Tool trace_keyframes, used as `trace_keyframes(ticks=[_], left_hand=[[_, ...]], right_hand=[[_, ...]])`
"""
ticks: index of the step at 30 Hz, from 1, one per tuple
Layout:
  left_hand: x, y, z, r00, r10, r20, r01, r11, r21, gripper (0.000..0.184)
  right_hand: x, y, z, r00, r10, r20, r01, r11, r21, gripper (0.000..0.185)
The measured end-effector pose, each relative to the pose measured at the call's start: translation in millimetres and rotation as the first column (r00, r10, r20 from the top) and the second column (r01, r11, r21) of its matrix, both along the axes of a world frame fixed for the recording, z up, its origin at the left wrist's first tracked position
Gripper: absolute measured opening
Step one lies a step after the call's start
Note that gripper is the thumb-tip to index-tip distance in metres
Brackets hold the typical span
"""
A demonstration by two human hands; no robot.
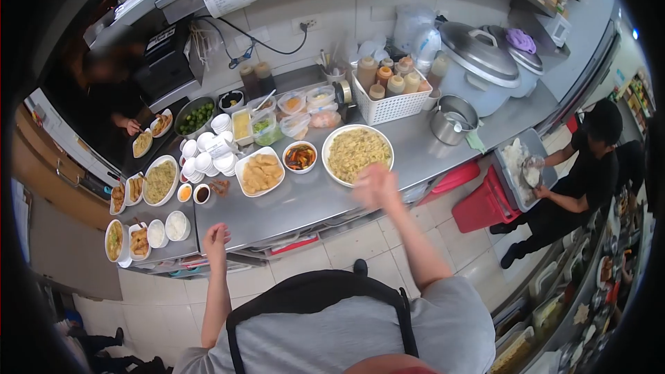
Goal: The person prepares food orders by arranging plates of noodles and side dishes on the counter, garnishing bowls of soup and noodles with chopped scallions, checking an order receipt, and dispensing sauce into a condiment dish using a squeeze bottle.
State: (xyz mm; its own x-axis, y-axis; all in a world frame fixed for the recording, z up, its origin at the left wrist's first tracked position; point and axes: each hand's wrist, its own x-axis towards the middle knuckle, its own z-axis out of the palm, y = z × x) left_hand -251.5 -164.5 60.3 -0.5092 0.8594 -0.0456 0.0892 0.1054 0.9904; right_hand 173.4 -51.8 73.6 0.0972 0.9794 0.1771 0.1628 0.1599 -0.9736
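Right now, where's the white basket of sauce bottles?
Head view, back of the counter right of centre: the white basket sits left of the steel pot.

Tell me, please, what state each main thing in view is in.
Large pot, covered
Steel pot, uncovered
Plug, in the outlet
Squeeze bottles, standing in the basket
Round plate, heaped with food
Rice bowls, filled, uncovered
Dark sauce cup, uncovered
Left hand, raised, fingers curled
Right hand, blurred, state unclear

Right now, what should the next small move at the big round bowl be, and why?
Probably bring the left hand to the left rim of the bowl: the right hand, blurred, is over its near edge, the left hangs apart near the counter, and a full bowl likely steadies better with two.
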Motion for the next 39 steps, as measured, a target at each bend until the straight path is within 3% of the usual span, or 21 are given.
trace_keyframes(ticks=[1,2,4,7,8,10,12,14,16,18,20,24,25,28,30,32,33,35,37,38,39], left_hand=[[13,6,1,0.998,-0.057,-0.016,0.057,0.998,0.013,0.017],[26,12,1,0.993,-0.112,-0.032,0.113,0.993,0.025,0.017],[55,25,2,0.988,-0.152,-0.025,0.152,0.988,0.015,0.016],[97,29,-1,0.963,-0.269,0.011,0.269,0.963,-0.014,0.017],[108,31,-1,0.936,-0.349,0.042,0.351,0.936,-0.028,0.018],[130,29,-6,0.928,-0.365,0.069,0.369,0.928,-0.047,0.017],[145,22,-13,0.919,-0.381,0.100,0.388,0.919,-0.067,0.016],[156,11,-22,0.896,-0.432,0.107,0.445,0.870,-0.212,0.017],[163,0,-34,0.906,-0.409,0.112,0.424,0.873,-0.241,0.017],[160,-10,-61,0.898,-0.418,0.136,0.436,0.811,-0.391,0.014],[148,-21,-81,0.900,-0.405,0.163,0.435,0.804,-0.405,0.011],[122,-36,-85,0.924,-0.372,0.092,0.349,0.717,-0.604,0.008],[111,-39,-87,0.930,-0.365,0.051,0.308,0.693,-0.651,0.008],[61,-51,-126,0.943,-0.278,0.185,0.332,0.718,-0.612,0.010],[32,-59,-140,0.942,-0.313,0.118,0.318,0.724,-0.613,0.016],[10,-66,-156,0.937,-0.344,0.059,0.305,0.726,-0.616,0.022],[1,-66,-158,0.958,-0.283,0.040,0.243,0.732,-0.636,0.026],[-14,-67,-165,0.973,-0.228,0.025,0.189,0.733,-0.653,0.031],[-26,-65,-166,0.710,-0.493,-0.502,0.221,0.834,-0.506,0.056],[-29,-64,-168,0.708,-0.500,-0.499,0.228,0.831,-0.508,0.056],[-27,-63,-173,0.549,-0.554,-0.626,0.266,0.826,-0.497,0.064]], right_hand=[[28,2,39,0.978,-0.133,0.164,0.144,0.988,-0.058,0.029],[59,24,28,0.894,-0.333,0.300,0.236,0.919,0.316,0.033],[99,44,51,0.815,-0.405,0.413,0.323,0.911,0.256,0.033],[137,79,49,0.619,-0.445,0.647,0.308,0.896,0.321,0.028],[139,85,45,0.625,-0.439,0.645,0.300,0.899,0.320,0.028],[135,85,40,0.511,-0.595,0.620,0.079,0.751,0.656,0.020],[112,75,28,0.829,-0.221,0.514,0.054,0.946,0.320,0.016],[79,57,-7,0.947,0.182,0.266,-0.221,0.967,0.124,0.017],[35,22,-16,0.855,0.465,0.231,-0.447,0.885,-0.130,0.012],[1,-5,-59,0.724,0.689,-0.023,-0.667,0.692,-0.276,0.011],[-26,-33,-79,0.648,0.761,-0.021,-0.686,0.572,-0.449,0.011],[-57,-76,-114,0.646,0.757,0.094,-0.698,0.636,-0.328,0.015],[-64,-83,-123,0.712,0.685,0.153,-0.630,0.720,-0.291,0.015],[-75,-99,-146,0.767,0.587,0.259,-0.557,0.810,-0.185,0.015],[-80,-104,-159,0.764,0.561,0.320,-0.556,0.823,-0.117,0.018],[-88,-118,-174,0.786,0.581,0.212,-0.606,0.792,0.076,0.023],[-93,-123,-175,0.790,0.573,0.218,-0.599,0.797,0.076,0.023],[-102,-133,-179,0.839,0.522,-0.151,-0.544,0.806,-0.234,0.019],[-107,-139,-190,0.860,0.464,-0.211,-0.510,0.800,-0.317,0.016],[-109,-142,-197,0.873,0.405,-0.273,-0.485,0.778,-0.398,0.017],[-111,-146,-201,0.875,0.398,-0.275,-0.481,0.779,-0.402,0.017]])
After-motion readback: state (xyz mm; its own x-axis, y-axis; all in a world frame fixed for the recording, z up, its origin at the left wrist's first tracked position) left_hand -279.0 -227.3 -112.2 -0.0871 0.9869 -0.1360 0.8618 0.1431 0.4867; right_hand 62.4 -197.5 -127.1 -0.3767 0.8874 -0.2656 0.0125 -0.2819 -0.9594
